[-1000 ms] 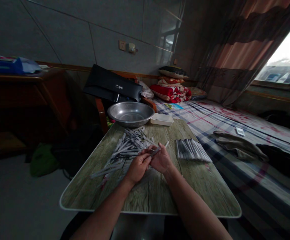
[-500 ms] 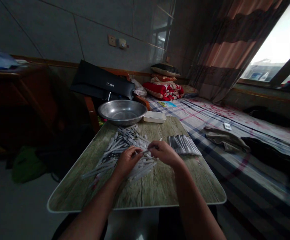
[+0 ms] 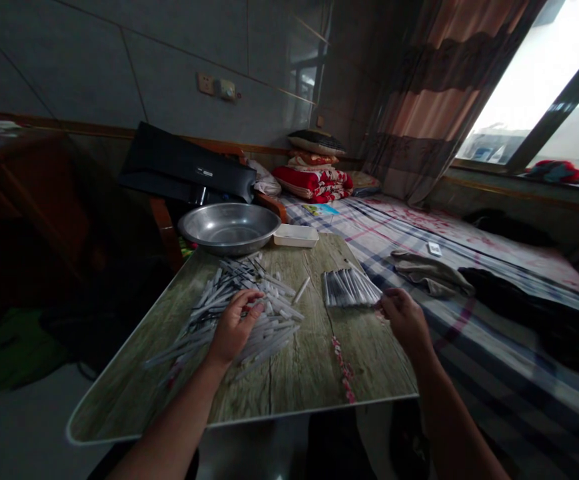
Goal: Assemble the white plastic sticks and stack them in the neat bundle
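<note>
A loose heap of thin grey-white tubes [image 3: 249, 300] lies on the left half of a wood-patterned table [image 3: 299, 373]. My left hand [image 3: 234, 327] rests on this heap with its fingers curled over some tubes. A neat row of the same tubes [image 3: 349, 288] lies on the table's right side. My right hand [image 3: 404, 317] is at the near right end of that row, fingers pinched together at the row's edge; whether they hold a tube is unclear. One single tube [image 3: 301, 291] lies between the heap and the row.
A metal basin [image 3: 229, 228] and a white tray [image 3: 296, 235] stand at the table's far end. Behind them is a black bag [image 3: 184, 170] on a chair. A bed with a striped cover [image 3: 469, 267], folded bedding [image 3: 314, 180] and clothes lies to the right.
My hands were together over the heap, working one tube. My right hand has moved right to the neat row; my left hand has dropped onto the heap. The camera turned right.
</note>
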`<state>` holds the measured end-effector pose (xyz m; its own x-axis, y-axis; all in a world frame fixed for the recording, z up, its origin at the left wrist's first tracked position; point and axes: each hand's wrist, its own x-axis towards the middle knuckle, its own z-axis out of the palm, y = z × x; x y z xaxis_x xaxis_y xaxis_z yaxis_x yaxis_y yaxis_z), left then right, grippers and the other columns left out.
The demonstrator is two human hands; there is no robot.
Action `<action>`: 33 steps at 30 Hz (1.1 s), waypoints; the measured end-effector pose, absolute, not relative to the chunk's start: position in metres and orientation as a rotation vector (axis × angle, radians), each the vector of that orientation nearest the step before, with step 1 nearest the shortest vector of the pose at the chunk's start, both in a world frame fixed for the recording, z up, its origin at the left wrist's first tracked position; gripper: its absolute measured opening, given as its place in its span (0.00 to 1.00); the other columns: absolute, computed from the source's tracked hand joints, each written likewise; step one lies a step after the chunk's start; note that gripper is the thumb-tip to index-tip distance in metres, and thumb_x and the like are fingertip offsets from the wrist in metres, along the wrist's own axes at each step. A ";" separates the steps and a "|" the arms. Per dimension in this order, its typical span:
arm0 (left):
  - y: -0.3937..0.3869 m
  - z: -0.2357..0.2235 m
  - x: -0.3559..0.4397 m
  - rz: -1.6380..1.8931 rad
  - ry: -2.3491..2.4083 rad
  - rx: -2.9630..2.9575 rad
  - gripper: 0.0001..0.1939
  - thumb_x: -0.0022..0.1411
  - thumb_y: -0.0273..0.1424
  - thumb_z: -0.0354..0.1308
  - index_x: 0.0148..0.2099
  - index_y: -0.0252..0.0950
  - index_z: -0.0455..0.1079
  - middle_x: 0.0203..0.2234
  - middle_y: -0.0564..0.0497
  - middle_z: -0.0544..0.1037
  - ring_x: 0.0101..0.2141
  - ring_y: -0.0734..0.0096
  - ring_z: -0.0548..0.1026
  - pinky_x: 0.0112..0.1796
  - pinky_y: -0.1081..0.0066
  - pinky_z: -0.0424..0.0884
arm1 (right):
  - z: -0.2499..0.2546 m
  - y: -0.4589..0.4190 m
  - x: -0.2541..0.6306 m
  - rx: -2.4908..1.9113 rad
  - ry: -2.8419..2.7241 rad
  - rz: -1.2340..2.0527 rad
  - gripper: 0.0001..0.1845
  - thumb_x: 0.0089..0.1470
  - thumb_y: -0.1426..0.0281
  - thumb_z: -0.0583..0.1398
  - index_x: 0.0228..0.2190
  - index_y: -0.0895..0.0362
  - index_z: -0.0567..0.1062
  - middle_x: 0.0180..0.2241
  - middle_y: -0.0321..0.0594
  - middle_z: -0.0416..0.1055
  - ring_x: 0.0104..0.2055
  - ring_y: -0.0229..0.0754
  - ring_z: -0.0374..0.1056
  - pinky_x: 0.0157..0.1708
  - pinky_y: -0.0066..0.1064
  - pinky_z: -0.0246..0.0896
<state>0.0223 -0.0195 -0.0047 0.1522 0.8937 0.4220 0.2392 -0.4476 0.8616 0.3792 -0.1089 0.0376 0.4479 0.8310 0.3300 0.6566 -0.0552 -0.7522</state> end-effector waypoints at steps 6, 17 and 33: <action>-0.019 -0.008 0.025 1.280 1.061 1.817 0.15 0.63 0.41 0.53 0.45 0.38 0.73 0.44 0.46 0.73 0.44 0.63 0.73 0.42 0.66 0.70 | 0.012 -0.076 0.423 -1.999 -1.008 -0.018 0.19 0.50 0.59 0.52 0.32 0.59 0.76 0.34 0.52 0.77 0.36 0.50 0.69 0.35 0.36 0.61; -0.018 -0.012 0.026 1.264 1.035 1.780 0.15 0.64 0.40 0.53 0.46 0.37 0.73 0.43 0.47 0.75 0.44 0.64 0.74 0.45 0.68 0.68 | -0.017 -0.049 0.424 -2.201 -0.891 0.033 0.22 0.52 0.65 0.50 0.40 0.63 0.77 0.39 0.55 0.76 0.39 0.52 0.70 0.37 0.35 0.60; -0.023 -0.003 0.028 1.241 1.063 1.761 0.16 0.62 0.41 0.54 0.45 0.37 0.73 0.41 0.46 0.78 0.42 0.63 0.75 0.44 0.65 0.70 | -0.017 -0.052 0.416 -2.212 -1.053 0.099 0.18 0.51 0.64 0.53 0.36 0.58 0.78 0.34 0.46 0.77 0.35 0.46 0.70 0.33 0.31 0.59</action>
<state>0.0278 -0.0235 -0.0035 0.1956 0.9122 0.3602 0.2164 -0.3983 0.8913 0.4156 -0.0525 -0.0171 0.6707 0.7118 0.2085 0.6604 -0.4451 -0.6048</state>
